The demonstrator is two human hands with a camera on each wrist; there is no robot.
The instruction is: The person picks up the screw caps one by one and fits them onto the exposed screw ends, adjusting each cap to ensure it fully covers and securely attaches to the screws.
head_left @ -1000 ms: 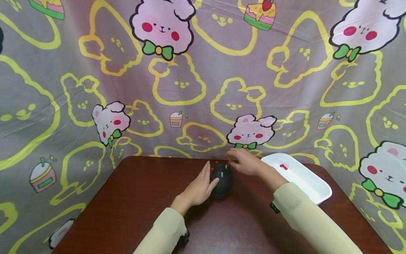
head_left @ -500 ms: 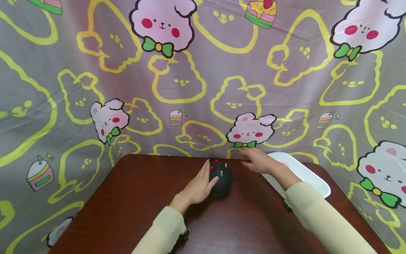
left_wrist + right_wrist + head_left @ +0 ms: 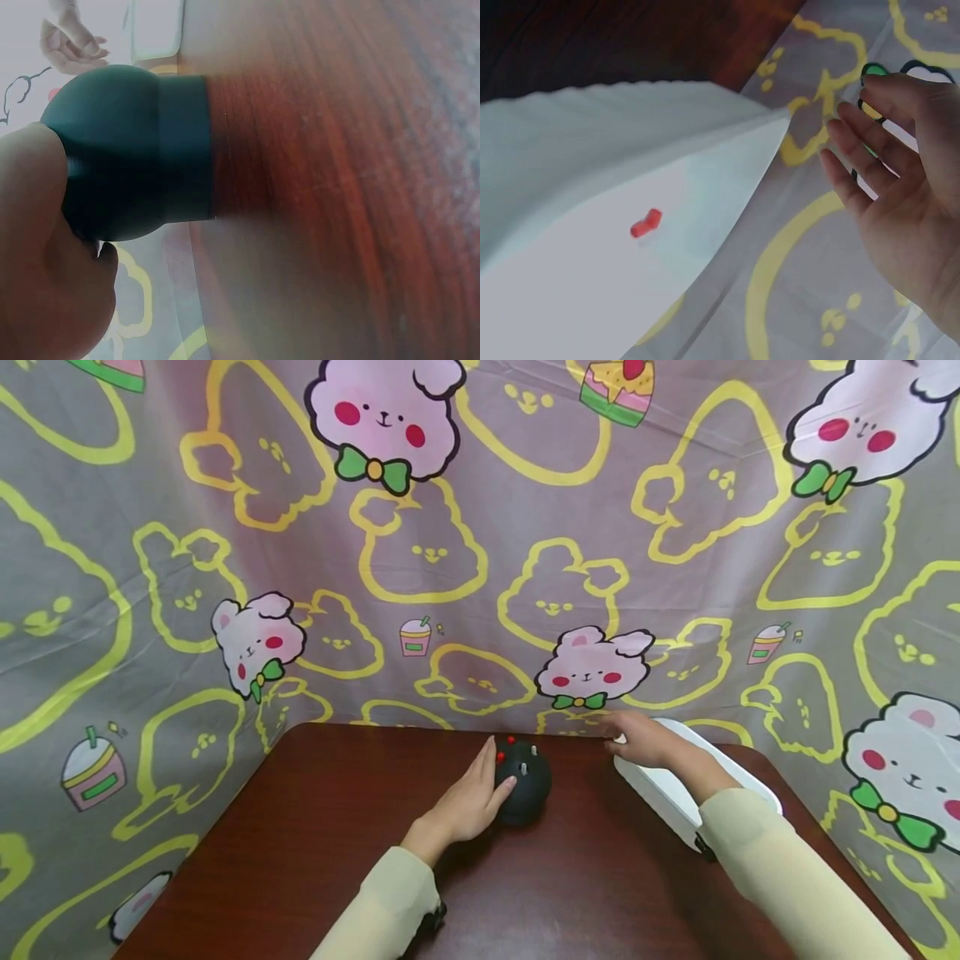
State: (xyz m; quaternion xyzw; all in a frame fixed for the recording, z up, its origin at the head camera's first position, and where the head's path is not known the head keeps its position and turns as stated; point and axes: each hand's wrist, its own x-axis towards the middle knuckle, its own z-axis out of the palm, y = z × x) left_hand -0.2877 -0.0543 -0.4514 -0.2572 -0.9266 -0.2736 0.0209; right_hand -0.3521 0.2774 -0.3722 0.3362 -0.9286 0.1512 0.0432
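Observation:
A black ball on a short round base [image 3: 528,797] stands on the table. Red knobs [image 3: 501,757] and small silvery pegs [image 3: 524,769] stick out of its top. My left hand [image 3: 459,802] rests against the ball's left side, fingers straight and thumb across the front. In the left wrist view the base [image 3: 184,150] meets the tabletop. My right hand [image 3: 648,745] is over the far left end of the white tray [image 3: 663,806], and in the right wrist view its fingers are loosely bent with nothing in them. Two small red pieces [image 3: 646,223] lie in the tray.
The dark red-brown wooden table [image 3: 337,827] ends at a hanging grey cloth [image 3: 480,635] printed with cartoon animals. This cloth closes in the back and both sides. The tray stands near the table's right edge.
My right hand has moved from beside the ball rightward to the tray's far left end. My left hand has stayed against the ball.

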